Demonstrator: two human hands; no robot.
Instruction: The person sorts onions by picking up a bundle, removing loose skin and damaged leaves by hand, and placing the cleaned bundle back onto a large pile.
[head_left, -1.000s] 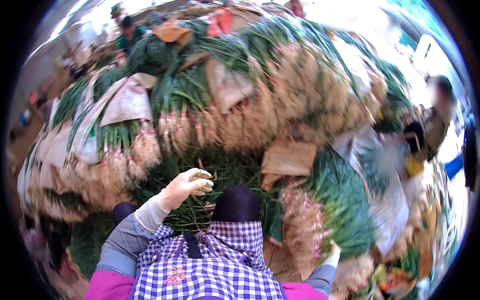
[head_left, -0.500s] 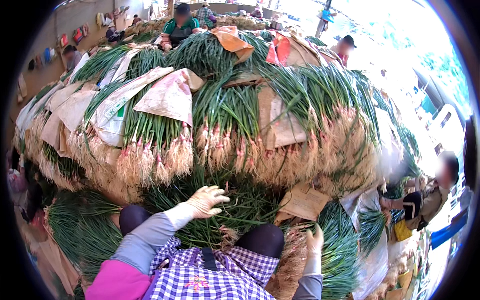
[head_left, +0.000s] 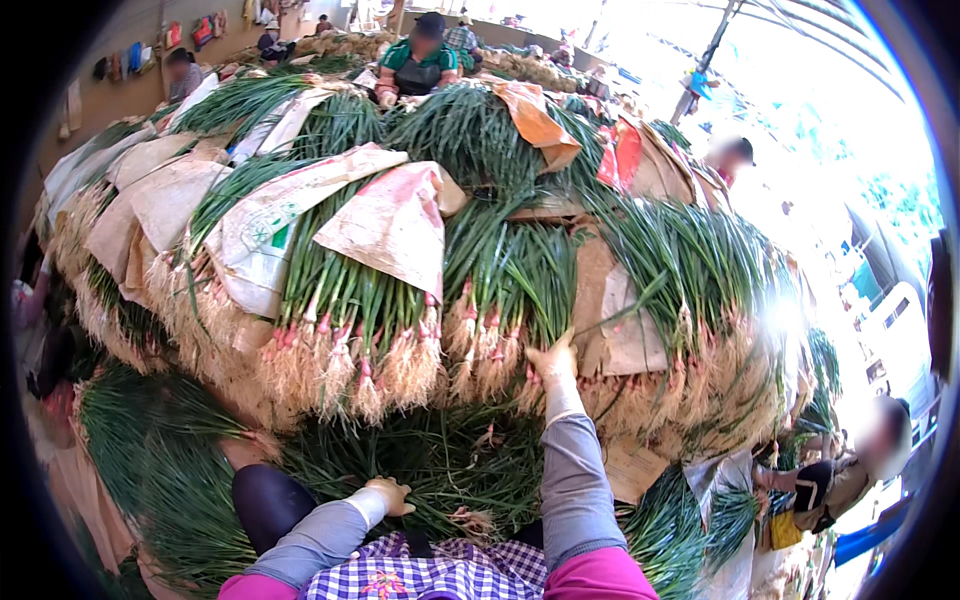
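Note:
Spring onions (head_left: 350, 310) with green leaves, pinkish stems and pale stringy roots lie in bunches on a high pile before me. My right hand (head_left: 556, 362), in a pale glove, reaches out to the pile's front. Its thumb and forefinger are spread against the stems just above the roots; the other fingers are partly hidden. Low over my lap, my left hand (head_left: 390, 495), gloved too, is loosely open beside loose green leaves (head_left: 440, 455). A small rooted clump (head_left: 472, 520) lies just right of it.
Sacks (head_left: 395, 220) and brown paper sheets (head_left: 632, 468) cover parts of the pile. More spring onions (head_left: 150, 470) lie at my left. A person (head_left: 865, 470) sits at the right, another (head_left: 420, 65) behind the pile. A post (head_left: 705, 70) stands at the back right.
My right hand has gone from low beside my right knee up and forward to the pile. My left hand has drawn back toward my lap. The view has shifted.

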